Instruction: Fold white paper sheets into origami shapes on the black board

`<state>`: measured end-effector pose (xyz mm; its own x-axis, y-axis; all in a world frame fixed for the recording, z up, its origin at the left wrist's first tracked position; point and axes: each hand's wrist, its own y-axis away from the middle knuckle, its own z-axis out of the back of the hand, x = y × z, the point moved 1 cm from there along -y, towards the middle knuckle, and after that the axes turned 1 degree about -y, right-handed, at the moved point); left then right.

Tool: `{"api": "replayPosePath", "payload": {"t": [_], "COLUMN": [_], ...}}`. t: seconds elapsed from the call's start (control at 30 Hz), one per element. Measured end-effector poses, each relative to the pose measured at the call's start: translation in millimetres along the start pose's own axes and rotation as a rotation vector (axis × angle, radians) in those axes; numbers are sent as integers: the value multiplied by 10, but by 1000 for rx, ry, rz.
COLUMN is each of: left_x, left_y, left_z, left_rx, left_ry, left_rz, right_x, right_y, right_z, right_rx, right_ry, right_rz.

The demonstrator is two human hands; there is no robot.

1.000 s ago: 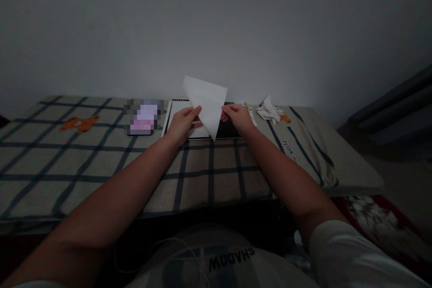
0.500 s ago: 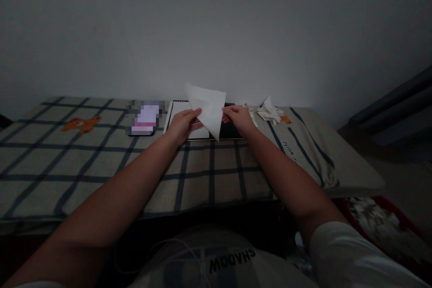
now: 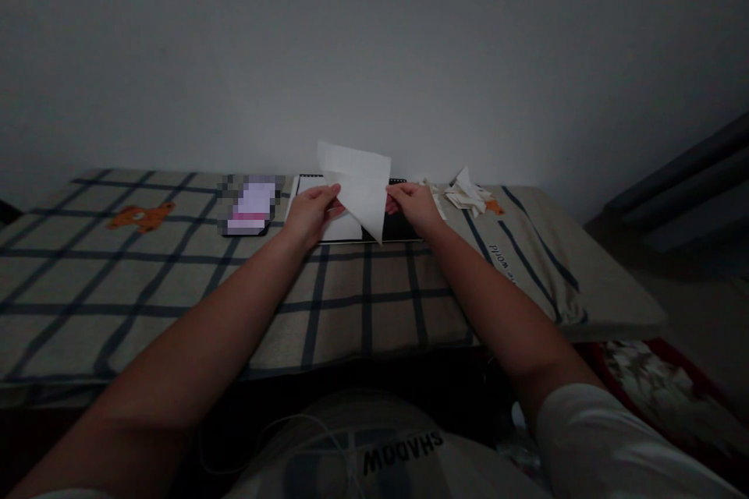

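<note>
A white sheet of paper (image 3: 363, 189) is held up between my two hands, bent along a crease across its middle. My left hand (image 3: 314, 210) pinches its left edge between thumb and fingers. At the right edge, my right hand (image 3: 413, 203) grips it with thumb and fingertips. Beneath the sheet lies an open spiral notebook (image 3: 403, 230) with a black right side. White paper (image 3: 342, 231) covers its left side, partly hidden by my left hand and the raised sheet.
A phone (image 3: 253, 205) with a lit screen lies left of the notebook on the checked cloth (image 3: 351, 312). Folded paper pieces (image 3: 466, 193) lie to the right. A wall (image 3: 374, 54) stands behind. A red container (image 3: 690, 390) of pale scraps sits low at the right.
My left hand has shifted slightly left along with the sheet's left edge. The sheet's upper part now bends more sharply at the crease. My right hand has barely moved.
</note>
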<state>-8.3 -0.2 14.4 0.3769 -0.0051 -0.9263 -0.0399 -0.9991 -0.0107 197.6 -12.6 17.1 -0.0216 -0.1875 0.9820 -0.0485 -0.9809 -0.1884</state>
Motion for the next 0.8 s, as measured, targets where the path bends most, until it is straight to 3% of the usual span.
{"api": "replayPosePath", "payload": {"t": [0.5,0.8], "left_x": [-44,-51], "left_y": [-22,-47], "left_z": [41,70], "left_rx": [45,-70], "left_ry": [70,13], "left_rz": [-10,-80], "right_x": [-41,-32], "right_y": [-19,-14], "right_z": [24,25], "right_rx": [-33,-20], "right_ry": [42,68], "right_rz": [39,44]}}
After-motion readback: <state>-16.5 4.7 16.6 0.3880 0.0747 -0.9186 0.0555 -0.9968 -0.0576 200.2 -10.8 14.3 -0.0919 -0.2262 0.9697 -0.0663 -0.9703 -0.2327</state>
